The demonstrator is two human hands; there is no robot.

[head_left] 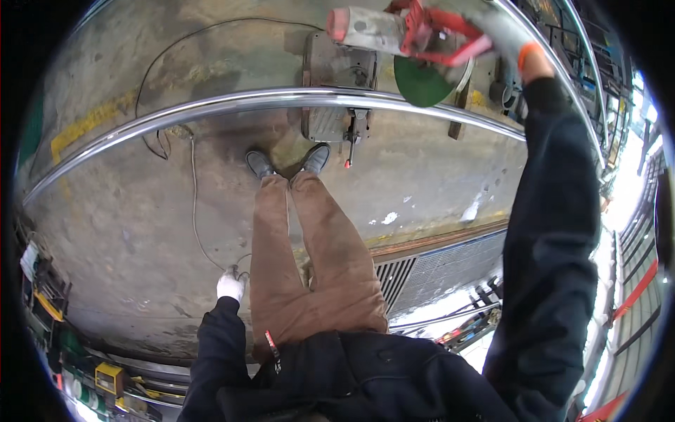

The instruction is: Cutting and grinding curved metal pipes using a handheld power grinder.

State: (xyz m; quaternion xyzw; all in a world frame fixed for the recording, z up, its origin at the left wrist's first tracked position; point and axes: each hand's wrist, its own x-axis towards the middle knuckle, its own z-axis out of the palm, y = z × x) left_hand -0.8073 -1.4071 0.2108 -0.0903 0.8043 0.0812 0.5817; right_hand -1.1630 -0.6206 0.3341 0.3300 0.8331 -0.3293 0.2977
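Observation:
A chop saw with a red guard and handle (453, 42), a grey motor body (376, 29) and a green cutting disc (422, 81) stands at the far right of centre. My right hand (505, 36), in a pale glove with an orange cuff and slightly blurred, is closed around its handle. A long shiny metal pipe (232, 103) lies across the saw's grey base (327, 125), beside the disc. From the base, a clamp lever (349, 144) with a red tip points toward me. Low at my left side, my white-gloved left hand (230, 285) is closed on a thin grey cable (195, 204).
My shoes (288, 163) stand just short of the pipe and base. A dark cord (158, 67) loops over the concrete floor beyond. More pipes (555, 67) run along the right. A floor grating (443, 267) lies right of my legs, and a yellow box (109, 378) at lower left.

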